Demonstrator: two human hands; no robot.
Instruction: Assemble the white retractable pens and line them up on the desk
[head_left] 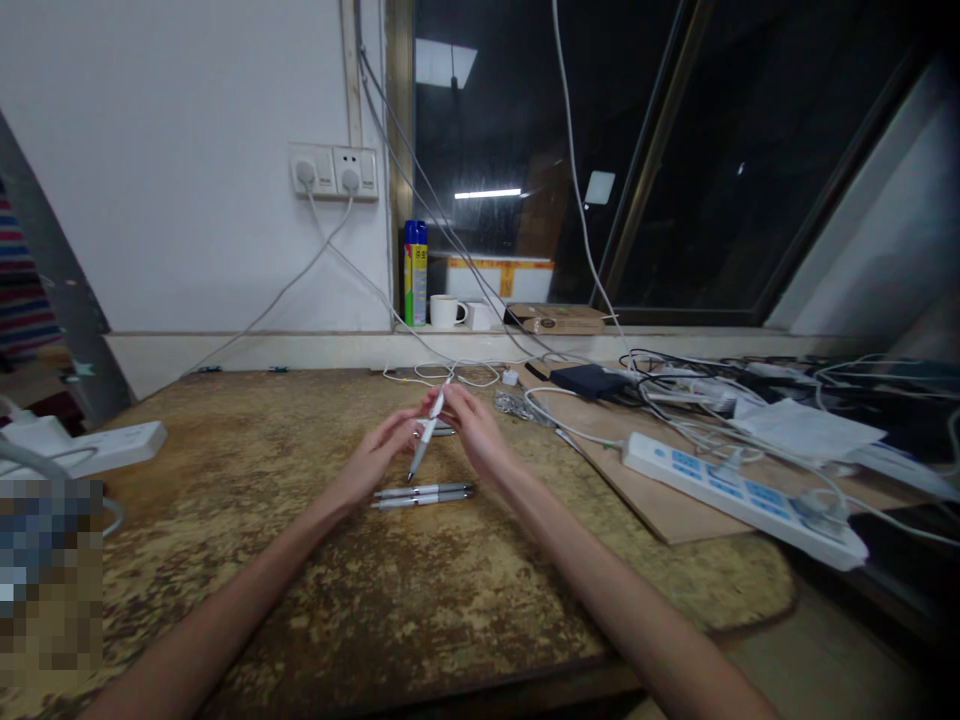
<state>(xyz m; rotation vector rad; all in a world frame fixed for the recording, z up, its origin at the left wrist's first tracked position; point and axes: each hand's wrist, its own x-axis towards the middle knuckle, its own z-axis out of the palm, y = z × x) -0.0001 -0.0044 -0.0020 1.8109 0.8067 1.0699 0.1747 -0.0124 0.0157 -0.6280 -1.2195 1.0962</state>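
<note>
A white and grey pen is held tilted above the table, its dark tip pointing down and toward me. My right hand pinches its upper part between thumb and fingers. From the other side, the fingers of my left hand close in on the barrel and seem to grip it too. Below the hands, a couple of similar pens lie side by side on the worn wooden table. Behind the held pen, partly hidden by my hands, more pen-like pieces lie crosswise.
A white power strip lies on a brown board at right, among tangled cables and a black box. Another power strip sits at left. A crumpled clear bag lies beyond my right hand. The sill holds a spray can and mug.
</note>
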